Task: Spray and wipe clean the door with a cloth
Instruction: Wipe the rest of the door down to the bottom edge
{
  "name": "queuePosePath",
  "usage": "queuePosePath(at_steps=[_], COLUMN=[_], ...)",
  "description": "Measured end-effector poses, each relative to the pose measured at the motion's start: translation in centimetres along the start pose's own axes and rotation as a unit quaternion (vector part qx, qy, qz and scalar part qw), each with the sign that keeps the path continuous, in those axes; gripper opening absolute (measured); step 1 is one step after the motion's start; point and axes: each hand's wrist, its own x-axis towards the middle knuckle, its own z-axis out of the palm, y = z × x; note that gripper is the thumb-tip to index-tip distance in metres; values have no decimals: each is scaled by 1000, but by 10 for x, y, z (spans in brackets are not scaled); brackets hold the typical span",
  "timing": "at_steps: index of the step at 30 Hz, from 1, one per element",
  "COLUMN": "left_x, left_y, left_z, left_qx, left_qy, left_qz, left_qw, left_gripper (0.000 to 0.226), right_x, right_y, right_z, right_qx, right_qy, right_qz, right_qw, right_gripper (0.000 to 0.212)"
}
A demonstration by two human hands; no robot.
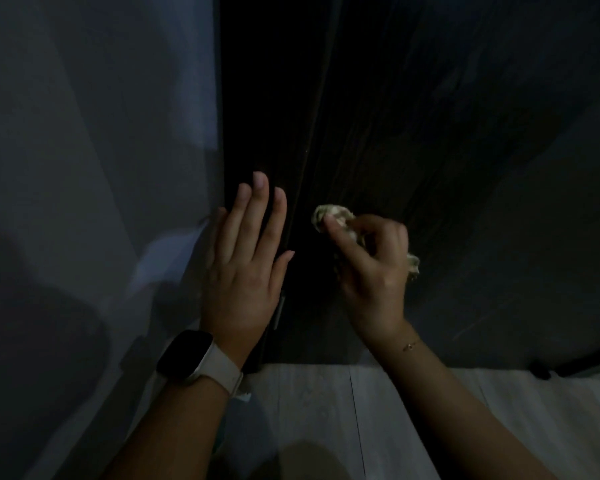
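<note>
A single wide-angle camera, worn on the person's head, looks forward and steeply down, close to a dark door that fills the upper frame. A pale wall lines the left edge and plank floor the bottom. Both forearms reach up from the lower edge, straight lines bowing toward the borders

Cloth mostly hidden in the fist, door cut off above (dark, detail lost)
</note>
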Motion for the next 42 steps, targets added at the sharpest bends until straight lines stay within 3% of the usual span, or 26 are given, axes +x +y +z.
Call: queuePosePath(at_steps=[4,8,12,18,27,32,37,42], left_x=[-1,-4,5,39,140,214,266,292], left_y=[8,23,43,112,228,270,290,289], left_z=[-14,-37,-62,-77,-81,-69,-55,-49], left_qx=[-18,-84,-136,-125,-93,-27,43,86], left_qy=[-32,-107,-139,-133,-101,-47,-19,49], left_qz=[-23,-54,-78,39,143,179,161,184], left_qw=[999,989,978,982,980,982,986,978], left_gripper=[74,68,61,57,57,56,73,66], right_x=[-31,-53,-59,-22,45,91,138,186], right_y=[-9,-23,-32,-4,82,149,208,229], right_z=[6,-27,-91,-192,-306,-318,-300,-287], right_qx=[1,51,56,59,0,36,30,33], right_qy=[-113,-172,-131,2,97,122,121,184], right_qz=[-3,81,128,246,247,209,170,130], right_qw=[994,980,981,967,964,970,978,974], right_gripper=[42,39,42,47,48,49,50,43])
